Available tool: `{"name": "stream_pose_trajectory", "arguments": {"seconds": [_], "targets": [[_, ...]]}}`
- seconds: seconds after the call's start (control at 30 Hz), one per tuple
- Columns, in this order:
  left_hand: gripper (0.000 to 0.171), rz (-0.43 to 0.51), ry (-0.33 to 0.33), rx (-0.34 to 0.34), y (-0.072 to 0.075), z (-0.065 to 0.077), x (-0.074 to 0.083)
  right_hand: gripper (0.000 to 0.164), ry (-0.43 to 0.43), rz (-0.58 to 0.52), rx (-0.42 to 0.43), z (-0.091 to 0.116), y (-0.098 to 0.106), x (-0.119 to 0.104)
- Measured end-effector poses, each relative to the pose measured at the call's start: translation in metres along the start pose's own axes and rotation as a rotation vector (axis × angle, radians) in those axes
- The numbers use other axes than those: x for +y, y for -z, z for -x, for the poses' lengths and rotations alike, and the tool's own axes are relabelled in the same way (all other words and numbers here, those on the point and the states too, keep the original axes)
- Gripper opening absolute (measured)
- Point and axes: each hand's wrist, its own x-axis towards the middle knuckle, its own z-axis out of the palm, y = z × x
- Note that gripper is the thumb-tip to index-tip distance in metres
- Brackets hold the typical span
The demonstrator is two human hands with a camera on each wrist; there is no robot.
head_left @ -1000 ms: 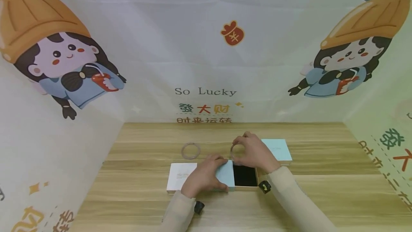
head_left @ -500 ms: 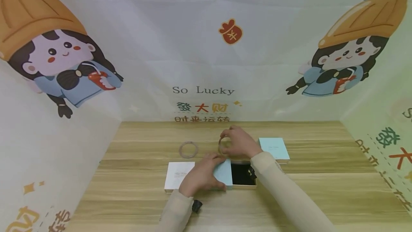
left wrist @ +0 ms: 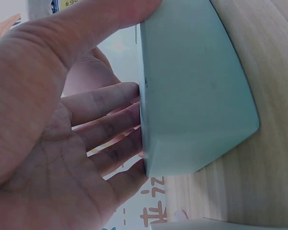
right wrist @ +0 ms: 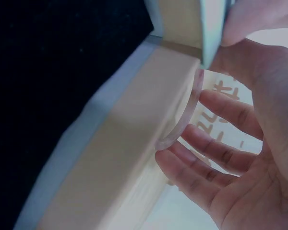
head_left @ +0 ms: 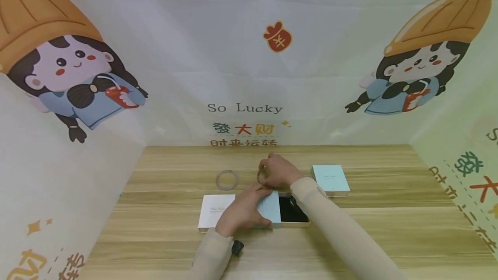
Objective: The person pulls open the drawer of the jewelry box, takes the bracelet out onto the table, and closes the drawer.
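The bangle (right wrist: 189, 110) had just moved left, past the open tray (head_left: 289, 215).
Your right hand (head_left: 279, 171) pinched it behind the blue cover (head_left: 271, 211), nearer the other bangle (head_left: 216, 180) on the worktop (head_left: 163, 211) than a second earlier, so the work seemed to be shifting away from the box. Your left hand (head_left: 245, 208) had stayed put, gripping the cover with its thumb at the near edge and its fingers at the far one.
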Motion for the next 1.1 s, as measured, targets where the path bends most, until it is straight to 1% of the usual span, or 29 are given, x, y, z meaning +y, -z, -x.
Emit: {"name": "stream_pose_trajectory", "arguments": {"seconds": [0.13, 0.4, 0.6, 0.87, 1.1], "targets": [[0.09, 0.003, 0.003, 0.0, 0.001, 0.0, 0.001, 0.034, 0.001, -0.009, -0.016, -0.001, -0.001, -0.002], [0.09, -0.007, 0.009, -0.002, 0.001, 0.0, 0.002, 0.036, -0.034, -0.018, -0.047, -0.001, -0.003, -0.004], [0.09, -0.007, 0.021, -0.012, 0.001, 0.0, 0.002, 0.033, -0.012, -0.046, -0.038, 0.0, -0.003, -0.001], [0.09, -0.004, 0.033, -0.014, 0.0, 0.0, 0.002, 0.044, 0.067, -0.068, -0.017, 0.005, 0.003, 0.008], [0.09, -0.003, 0.038, -0.022, 0.001, 0.0, 0.002, 0.05, 0.053, -0.118, -0.019, 0.015, 0.012, 0.008]]}}
